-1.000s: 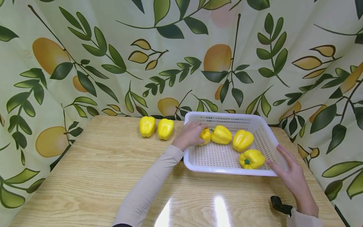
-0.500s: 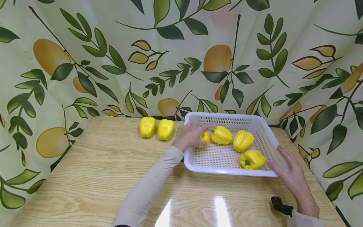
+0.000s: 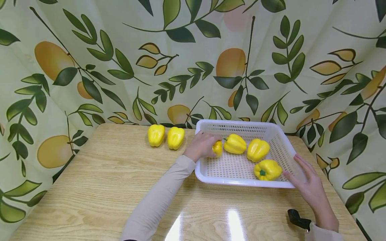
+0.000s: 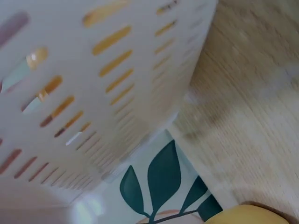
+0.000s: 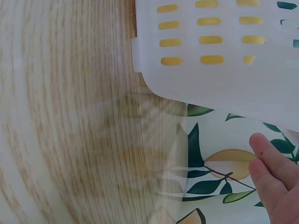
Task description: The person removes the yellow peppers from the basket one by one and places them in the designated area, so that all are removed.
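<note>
On the wooden table (image 3: pixel 99 187) a white plastic basket (image 3: pixel 241 179) with slotted walls stands near the far right corner, close to the leaf-and-fruit printed curtain (image 3: pixel 181 60) that hangs behind and around the table.

The left hand (image 3: pixel 202 146) reaches over the left wall of the basket, and its fingers are curled around a small yellow bell pepper (image 3: pixel 217 148), which it holds just inside the basket at the far left corner. Most of this pepper is covered by the hand, so only its right part shows.

Three more yellow peppers lie in the basket. One (image 3: pixel 235 144) is just beside the held pepper, along the far wall, with its stem pointing left. Another one (image 3: pixel 257 149) is to the right of it. The third (image 3: pixel 267 169) lies close to the near wall at the right, with its green stem turned toward the camera.

The right hand (image 3: pixel 310 187) holds nothing; its fingers are straight and spread, and they rest against the near right corner of the basket.

Two other yellow peppers (image 3: pixel 156 135) (image 3: pixel 176 137) stand side by side near the far edge of the table, left of the basket, apart from it. A small black object (image 3: pixel 298 219) shows at the right wrist, above the near right part of the table.
</note>
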`<action>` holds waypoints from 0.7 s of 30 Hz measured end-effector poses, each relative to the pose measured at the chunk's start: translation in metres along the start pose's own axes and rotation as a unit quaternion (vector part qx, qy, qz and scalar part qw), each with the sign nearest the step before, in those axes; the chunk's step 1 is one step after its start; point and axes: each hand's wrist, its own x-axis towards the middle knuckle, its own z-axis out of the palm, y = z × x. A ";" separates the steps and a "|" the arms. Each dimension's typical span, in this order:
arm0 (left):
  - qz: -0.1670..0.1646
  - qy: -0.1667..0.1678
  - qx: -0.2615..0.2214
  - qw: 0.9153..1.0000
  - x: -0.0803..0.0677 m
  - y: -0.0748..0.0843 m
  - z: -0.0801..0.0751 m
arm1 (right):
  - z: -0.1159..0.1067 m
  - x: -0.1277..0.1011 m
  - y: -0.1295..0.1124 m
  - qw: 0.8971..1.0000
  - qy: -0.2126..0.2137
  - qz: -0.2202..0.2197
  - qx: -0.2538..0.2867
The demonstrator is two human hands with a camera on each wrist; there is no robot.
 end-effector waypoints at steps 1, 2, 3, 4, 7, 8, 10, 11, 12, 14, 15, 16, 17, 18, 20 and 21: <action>0.001 0.002 -0.007 1.000 0.000 0.000 0.000 | 0.000 0.000 0.000 1.000 0.000 0.000 0.000; 0.002 0.003 -0.014 1.000 -0.001 -0.001 0.000 | 0.000 0.000 0.000 1.000 0.000 0.000 -0.001; 0.005 0.004 -0.021 1.000 -0.001 -0.001 0.000 | 0.000 0.000 0.000 1.000 0.000 0.000 -0.002; 0.007 0.005 -0.027 1.000 -0.001 -0.002 0.000 | 0.000 0.000 0.000 1.000 0.000 0.000 -0.003; 0.017 0.010 -0.047 0.999 -0.001 -0.003 0.000 | 0.000 0.000 0.000 1.000 0.000 0.000 -0.006; 0.021 0.013 -0.049 0.998 -0.001 -0.004 0.000 | 0.000 0.000 0.000 1.000 0.000 0.000 -0.007; 0.028 0.019 -0.060 0.998 -0.002 -0.005 -0.001 | 0.000 0.000 0.000 1.000 0.000 0.001 -0.008; 0.031 0.023 -0.067 0.997 -0.002 -0.005 -0.001 | 0.000 0.001 0.001 1.000 -0.001 0.002 -0.008; 0.032 0.026 -0.074 0.996 -0.002 -0.006 -0.001 | 0.001 0.000 0.000 1.000 0.000 0.001 -0.008; 0.037 0.035 -0.089 0.995 -0.002 -0.007 -0.001 | 0.001 0.001 0.001 1.000 -0.001 0.001 -0.007; 0.040 0.042 -0.099 0.993 -0.003 -0.008 -0.002 | 0.001 0.000 0.001 1.000 -0.001 0.000 -0.007; 0.043 0.049 -0.106 0.992 -0.003 -0.008 -0.002 | 0.001 0.000 0.001 1.000 -0.001 0.000 -0.007; 0.046 0.056 -0.114 0.991 -0.003 -0.009 -0.002 | 0.001 0.000 0.001 1.000 -0.001 -0.001 -0.006; 0.049 0.064 -0.122 0.989 -0.004 -0.010 -0.002 | 0.001 0.000 0.001 1.000 0.000 -0.001 -0.005; 0.056 0.076 -0.140 0.986 -0.004 -0.011 -0.002 | 0.000 0.000 0.001 1.000 0.000 -0.001 -0.004; 0.057 0.081 -0.147 0.984 -0.005 -0.011 -0.002 | 0.000 0.000 0.001 1.000 0.001 -0.001 -0.004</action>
